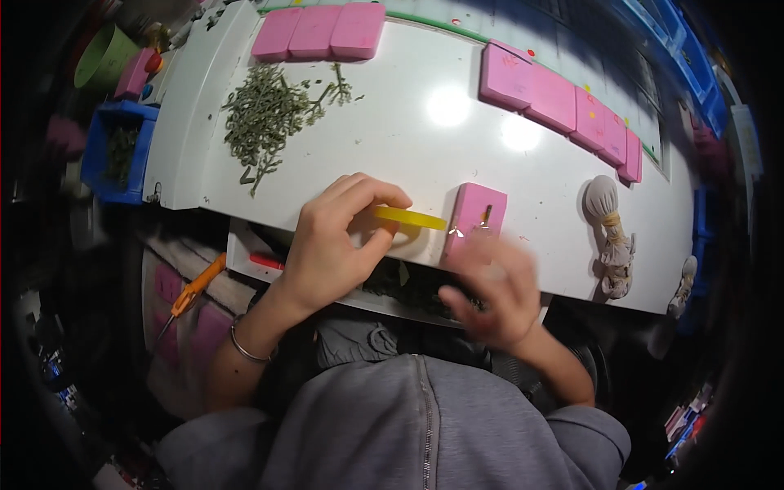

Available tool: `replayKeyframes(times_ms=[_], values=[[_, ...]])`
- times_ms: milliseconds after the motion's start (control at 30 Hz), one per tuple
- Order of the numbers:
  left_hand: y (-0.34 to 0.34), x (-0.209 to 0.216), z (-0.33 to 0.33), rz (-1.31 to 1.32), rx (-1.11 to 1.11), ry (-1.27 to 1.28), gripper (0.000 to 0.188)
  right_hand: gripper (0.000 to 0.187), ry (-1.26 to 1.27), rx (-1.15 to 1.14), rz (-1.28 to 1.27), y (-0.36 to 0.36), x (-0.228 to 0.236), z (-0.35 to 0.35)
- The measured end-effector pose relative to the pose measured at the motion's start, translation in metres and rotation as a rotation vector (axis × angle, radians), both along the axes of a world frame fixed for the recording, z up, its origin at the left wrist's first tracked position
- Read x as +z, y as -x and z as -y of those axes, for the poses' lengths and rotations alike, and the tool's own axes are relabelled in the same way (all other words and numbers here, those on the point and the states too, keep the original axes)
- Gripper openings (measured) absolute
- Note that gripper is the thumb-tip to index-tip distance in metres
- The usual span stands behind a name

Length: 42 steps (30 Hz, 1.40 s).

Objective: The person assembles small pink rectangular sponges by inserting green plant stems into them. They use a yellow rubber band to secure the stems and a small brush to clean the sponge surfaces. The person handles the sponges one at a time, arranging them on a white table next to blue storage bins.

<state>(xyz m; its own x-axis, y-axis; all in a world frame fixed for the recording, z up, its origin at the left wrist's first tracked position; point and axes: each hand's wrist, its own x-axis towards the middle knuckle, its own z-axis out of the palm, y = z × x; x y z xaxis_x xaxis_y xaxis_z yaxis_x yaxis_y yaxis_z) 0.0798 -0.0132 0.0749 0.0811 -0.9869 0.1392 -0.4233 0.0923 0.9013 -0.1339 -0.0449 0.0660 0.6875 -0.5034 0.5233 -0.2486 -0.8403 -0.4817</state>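
Note:
My left hand (339, 237) pinches a thin yellow disc-like piece (410, 217) between thumb and fingers. It shows edge-on, so I cannot tell whether it is a solid disc or a roll of tape. Just to its right, near the front edge of the white table (392, 139), lies a pink foam block (482, 196) with a small dark stem and shiny bits on it. Over the block's near end, my right hand (498, 290) is blurred by motion. Its thumb stands apart from the fingers, and nothing shows between them.
Green artificial sprigs (265, 118) lie in a pile at far left. Pink blocks (318, 33) and more pink blocks (563, 102) line the back. A tied cloth bundle (608, 233) is at right. A drawer (408, 286) sits open below the edge, beside an orange-handled tool (198, 284).

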Motion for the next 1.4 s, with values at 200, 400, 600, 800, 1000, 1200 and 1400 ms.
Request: replayKeyframes(times_ms=[200, 400, 600, 800, 1000, 1200, 1400], values=[[-0.003, 0.006, 0.008, -0.072, -0.124, -0.1, 0.034, 0.028, -0.422, 0.253, -0.304, -0.072, -0.05, -0.041], [0.006, 0.005, 0.016, -0.055, -0.147, -0.031, 0.027, 0.033, -0.716, 0.341, -0.012, -0.107, -0.102, -0.049], [0.011, -0.006, 0.019, -0.145, -0.124, -0.017, 0.025, 0.027, -0.772, 0.268, -0.337, -0.074, -0.052, -0.039], [0.01, 0.01, 0.021, -0.133, -0.156, -0.117, 0.029, 0.016, -0.566, -0.18, 0.104, -0.017, 0.027, -0.024], [0.009, 0.003, 0.028, 0.011, -0.179, 0.013, 0.017, 0.009, -0.605, -0.485, 0.358, -0.032, 0.003, -0.025], [-0.006, 0.014, 0.029, 0.12, -0.189, 0.113, 0.014, 0.009, -0.578, -0.56, 0.281, -0.036, 0.005, -0.02], [0.002, 0.011, 0.017, 0.11, -0.116, 0.054, 0.017, 0.009, -0.498, -0.445, 0.239, -0.033, 0.013, -0.014]])
